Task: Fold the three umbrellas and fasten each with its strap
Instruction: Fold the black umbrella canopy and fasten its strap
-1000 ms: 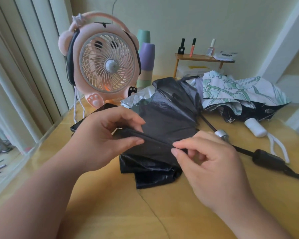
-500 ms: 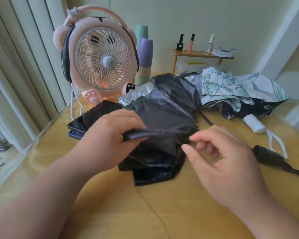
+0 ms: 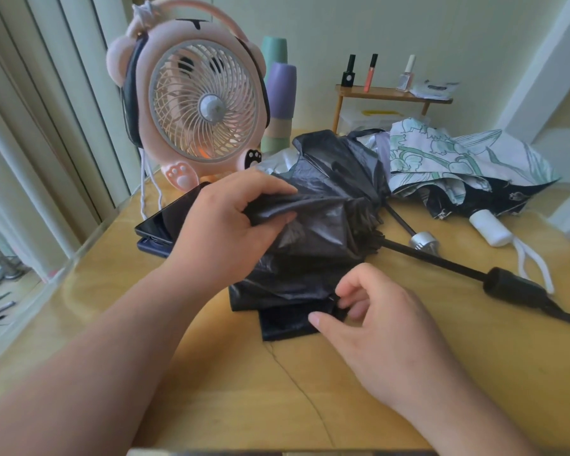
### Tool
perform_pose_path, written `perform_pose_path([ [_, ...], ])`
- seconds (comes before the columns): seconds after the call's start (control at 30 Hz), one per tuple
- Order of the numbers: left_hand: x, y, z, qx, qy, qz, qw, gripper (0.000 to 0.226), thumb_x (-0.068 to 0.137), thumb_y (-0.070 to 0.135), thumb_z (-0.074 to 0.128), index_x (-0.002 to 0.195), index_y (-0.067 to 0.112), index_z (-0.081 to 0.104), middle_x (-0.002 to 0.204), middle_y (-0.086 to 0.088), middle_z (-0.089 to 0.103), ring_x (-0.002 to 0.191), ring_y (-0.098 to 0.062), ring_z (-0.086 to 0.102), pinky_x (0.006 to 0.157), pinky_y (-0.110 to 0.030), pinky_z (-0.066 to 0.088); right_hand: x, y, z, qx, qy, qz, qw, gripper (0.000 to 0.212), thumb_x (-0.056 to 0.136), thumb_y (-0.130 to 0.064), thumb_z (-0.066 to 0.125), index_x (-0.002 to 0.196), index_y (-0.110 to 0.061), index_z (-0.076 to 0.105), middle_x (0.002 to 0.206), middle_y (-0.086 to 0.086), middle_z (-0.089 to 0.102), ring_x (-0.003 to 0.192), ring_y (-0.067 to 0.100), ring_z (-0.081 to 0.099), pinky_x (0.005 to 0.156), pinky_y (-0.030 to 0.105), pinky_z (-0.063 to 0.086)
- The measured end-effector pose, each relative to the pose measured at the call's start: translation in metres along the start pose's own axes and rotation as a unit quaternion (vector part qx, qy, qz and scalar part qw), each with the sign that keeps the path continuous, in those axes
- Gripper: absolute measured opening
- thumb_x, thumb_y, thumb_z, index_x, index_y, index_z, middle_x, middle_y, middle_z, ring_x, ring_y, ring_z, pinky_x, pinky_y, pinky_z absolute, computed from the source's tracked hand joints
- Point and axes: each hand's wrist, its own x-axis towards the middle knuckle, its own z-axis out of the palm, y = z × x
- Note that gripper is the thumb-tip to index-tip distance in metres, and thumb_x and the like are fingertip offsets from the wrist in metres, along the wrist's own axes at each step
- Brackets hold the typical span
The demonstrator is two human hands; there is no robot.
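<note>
on the table (image 3: 211, 390), left fingers (image 3: 270, 189) clamp the black umbrella (image 3: 320, 232) above; right fingers (image 3: 352, 281) pinch its near edge.

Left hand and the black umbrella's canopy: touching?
Touching. The head view shows the left hand pinching a fold of the black umbrella canopy between thumb and fingers.

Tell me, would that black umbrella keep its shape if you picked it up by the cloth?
Probably not: the black umbrella lies in loose, crumpled folds where the left hand grips it, so the cloth would likely flop. Its straight shaft and thick handle stick out to one side and would probably dangle or drag. The shiny cloth may also slip.
</note>
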Motion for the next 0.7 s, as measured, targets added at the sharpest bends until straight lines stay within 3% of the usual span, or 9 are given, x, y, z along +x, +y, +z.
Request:
perform_pose_path([
  [0.17,-0.006,0.005,-0.009,-0.03,-0.085,0.0,0.996,0.036,0.079,0.008,0.085,0.111,0.017,0.073,0.098,0.013,0.069,0.095,0.001,0.064,0.084,-0.01,0.047,0.009,0.003,0.012,0.12,0.063,-0.017,0.991,0.025,0.08,-0.023,0.083,0.088,-0.037,0.063,0.088,-0.019,0.068,0.082,-0.008,0.059,0.066,0.01,0.045],
  [0.33,-0.012,0.004,-0.021,-0.049,-0.154,-0.01,0.987,0.04,0.08,0.002,0.079,0.115,0.02,0.071,0.098,0.01,0.07,0.095,-0.01,0.067,0.082,-0.011,0.047,0.013,0.0,0.018,0.164,0.023,0.017,0.986,0.036,0.074,-0.038,0.085,0.095,-0.035,0.055,0.096,-0.022,0.067,0.091,-0.005,0.061,0.072,0.013,0.049],
  [0.4,-0.012,0.004,-0.021,-0.035,-0.151,-0.011,0.988,0.039,0.08,0.001,0.078,0.112,0.022,0.072,0.097,0.013,0.07,0.094,-0.007,0.067,0.081,-0.01,0.046,0.017,-0.001,0.02,0.149,0.031,0.02,0.988,0.035,0.078,-0.035,0.083,0.094,-0.035,0.052,0.096,-0.019,0.065,0.082,0.001,0.062,0.071,0.024,0.054],
  [0.47,-0.013,0.005,-0.02,-0.019,-0.139,-0.015,0.99,0.037,0.08,-0.001,0.079,0.108,0.022,0.073,0.095,0.018,0.069,0.092,-0.003,0.065,0.08,-0.007,0.043,0.02,-0.001,0.019,0.15,0.028,0.02,0.988,0.033,0.082,-0.027,0.08,0.093,-0.035,0.05,0.096,-0.018,0.066,0.073,0.006,0.063,0.068,0.027,0.056],
  [0.6,-0.013,0.005,-0.016,-0.006,-0.097,-0.048,0.994,0.034,0.081,0.003,0.08,0.101,0.029,0.073,0.094,0.024,0.068,0.092,0.004,0.063,0.081,-0.003,0.04,0.02,0.0,0.018,0.191,-0.022,0.013,0.981,0.032,0.085,-0.018,0.078,0.095,-0.033,0.051,0.087,-0.018,0.073,0.061,0.001,0.057,0.058,0.017,0.05],
  [0.7,-0.014,0.004,-0.013,0.003,-0.061,-0.082,0.995,0.037,0.081,0.01,0.081,0.1,0.039,0.069,0.096,0.024,0.068,0.092,0.006,0.063,0.08,-0.003,0.041,0.013,0.002,0.017,0.21,-0.038,0.005,0.977,0.028,0.087,-0.013,0.074,0.095,-0.03,0.054,0.083,-0.016,0.074,0.06,-0.002,0.055,0.059,0.013,0.047],
])
